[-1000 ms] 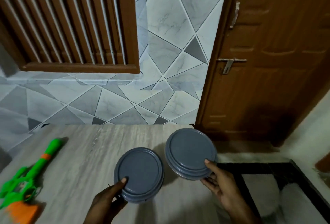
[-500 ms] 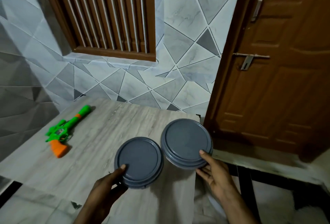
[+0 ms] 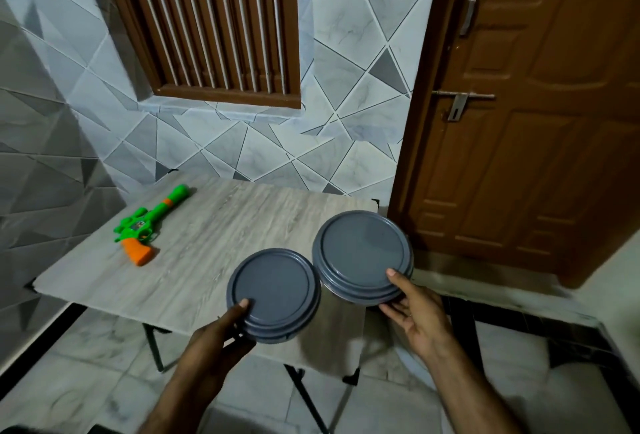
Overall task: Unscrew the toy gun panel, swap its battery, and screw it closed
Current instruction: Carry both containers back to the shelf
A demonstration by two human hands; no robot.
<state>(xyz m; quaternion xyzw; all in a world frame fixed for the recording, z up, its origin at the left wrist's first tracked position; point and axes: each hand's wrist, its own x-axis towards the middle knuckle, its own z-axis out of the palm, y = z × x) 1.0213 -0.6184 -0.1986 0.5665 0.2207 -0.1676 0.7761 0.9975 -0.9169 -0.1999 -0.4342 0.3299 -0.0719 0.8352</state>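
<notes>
A green toy gun (image 3: 145,226) with an orange grip lies flat on the far left of a small wood-grain table (image 3: 221,243), its barrel pointing away from me. My left hand (image 3: 221,328) grips the near edge of a round grey lidded container (image 3: 273,295) held over the table's near side. My right hand (image 3: 414,309) holds a second, matching grey container (image 3: 362,255) by its near right edge, above the table's right corner. The two containers almost touch. No screwdriver or battery is visible.
The table stands on thin black legs (image 3: 156,347) over a pale tiled floor. A tiled wall with a brown slatted window (image 3: 214,25) is behind it. A brown wooden door (image 3: 526,115) with a metal latch stands to the right.
The view has pulled back and shifted, so the whole table and its legs now show. Both hands keep the grey containers in the same grip, side by side. The toy gun has not moved.
</notes>
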